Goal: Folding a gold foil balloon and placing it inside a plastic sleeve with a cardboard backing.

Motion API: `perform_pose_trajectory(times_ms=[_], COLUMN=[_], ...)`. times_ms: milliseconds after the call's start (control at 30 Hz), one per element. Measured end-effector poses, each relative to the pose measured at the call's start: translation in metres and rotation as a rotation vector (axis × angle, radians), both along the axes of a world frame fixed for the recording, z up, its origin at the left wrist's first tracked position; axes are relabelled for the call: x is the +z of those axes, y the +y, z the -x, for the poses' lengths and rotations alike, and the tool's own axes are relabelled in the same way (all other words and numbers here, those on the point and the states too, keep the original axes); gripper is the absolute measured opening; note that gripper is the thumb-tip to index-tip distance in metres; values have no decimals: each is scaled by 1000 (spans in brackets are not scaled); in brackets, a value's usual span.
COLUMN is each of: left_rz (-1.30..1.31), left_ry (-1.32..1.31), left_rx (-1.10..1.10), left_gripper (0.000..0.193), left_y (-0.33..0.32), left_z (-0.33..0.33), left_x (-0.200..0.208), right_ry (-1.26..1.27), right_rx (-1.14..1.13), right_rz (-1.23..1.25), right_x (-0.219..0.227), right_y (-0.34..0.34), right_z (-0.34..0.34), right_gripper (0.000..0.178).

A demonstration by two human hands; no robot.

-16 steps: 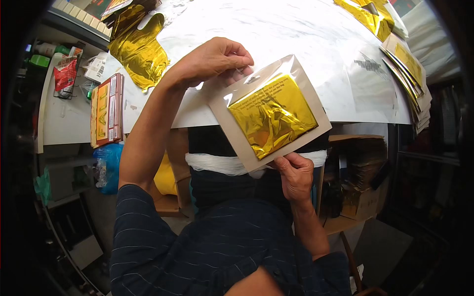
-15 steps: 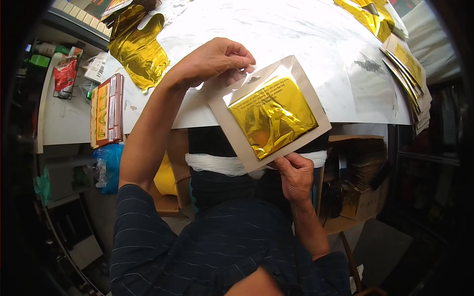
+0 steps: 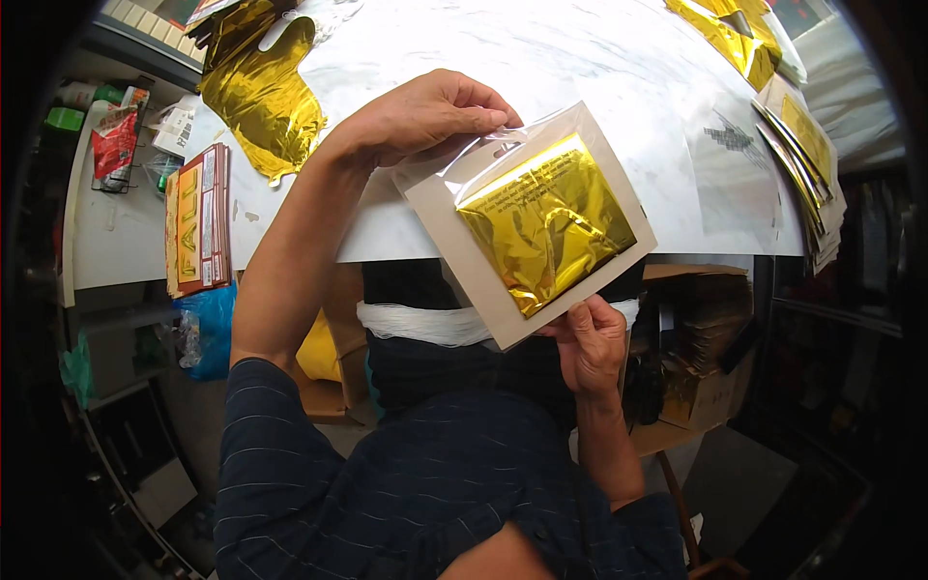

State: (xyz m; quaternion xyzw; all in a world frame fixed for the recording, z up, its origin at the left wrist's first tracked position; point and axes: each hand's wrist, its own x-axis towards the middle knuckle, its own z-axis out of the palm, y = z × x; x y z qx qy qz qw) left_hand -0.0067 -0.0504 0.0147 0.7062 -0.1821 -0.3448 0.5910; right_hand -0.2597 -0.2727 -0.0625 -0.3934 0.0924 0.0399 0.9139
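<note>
A folded gold foil balloon (image 3: pixel 546 232) lies flat against a beige backing card (image 3: pixel 440 217), both inside a clear plastic bag (image 3: pixel 488 135). The package is tilted above the table's near edge. At its upper side, my left hand (image 3: pixel 435 116) pinches the bag beside the card's hanging hole; some fingertips are hidden behind the wrist and plastic. My right hand (image 3: pixel 593 343) grips the lower edge, thumb on the front and fingers behind. Beneath the package, a bundle of white strands (image 3: pixel 416 322) lies across my lap.
Loose gold foil balloons (image 3: pixel 256 97) lie at the far left of the white table (image 3: pixel 387 232), with more gold foil (image 3: pixel 739 43) at far right. Packed cards (image 3: pixel 807 159) are stacked on the right edge. Printed cards (image 3: pixel 198 222) sit on the left edge.
The package has shifted slightly right, both hands moving with it. My left hand has slid toward the hanging hole, and its fingers have closed in on the bag's top.
</note>
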Motion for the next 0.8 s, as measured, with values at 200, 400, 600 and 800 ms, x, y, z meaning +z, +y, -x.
perform_pose_trajectory(times_ms=[200,400,600,800], left_rz=[-112,-60,-49,-78], left_ry=[-45,-22,-17,-16], left_rx=[-72,-93,-119,-69], left_gripper=[32,30,28,31], left_y=[-7,-19,-16,-24], left_z=[-11,-14,-12,-6], left_x=[11,7,4,9], right_ry=[37,25,-33,-10], right_rx=[-51,-97,-111,-138], right_rz=[148,166,-78,115], right_x=[-1,4,12,-2], right_y=[3,3,-11,-11], right_z=[-3,-1,-3,0], right_gripper=[23,27,37,34])
